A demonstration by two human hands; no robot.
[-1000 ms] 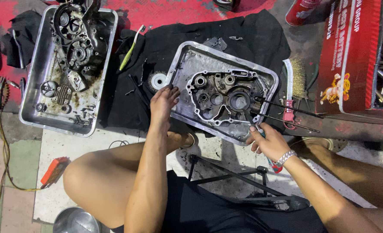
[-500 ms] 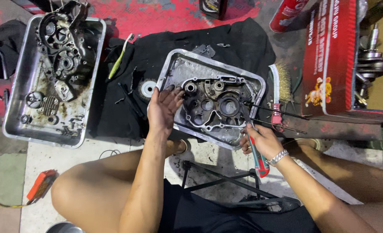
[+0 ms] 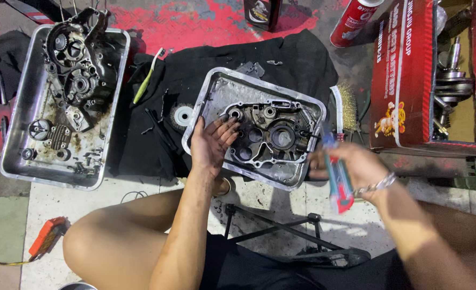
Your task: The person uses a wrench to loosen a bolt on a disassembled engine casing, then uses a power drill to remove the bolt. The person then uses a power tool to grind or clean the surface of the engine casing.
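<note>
Raised cutter [image 3: 337, 180], casing [image 3: 267, 134] between hands

Blue-red utility knife [image 3: 337, 180], black cloth [image 3: 297, 70]

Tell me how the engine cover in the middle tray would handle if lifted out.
The engine cover is cast metal, so probably stiff and heavy for its size. It looks oily, like the left hand, so likely slippery. Its flat, wide shape should sit steady, not roll.

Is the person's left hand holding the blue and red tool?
No, the left hand rests empty on the metal tray; the right hand holds the blue and red tool.
</note>
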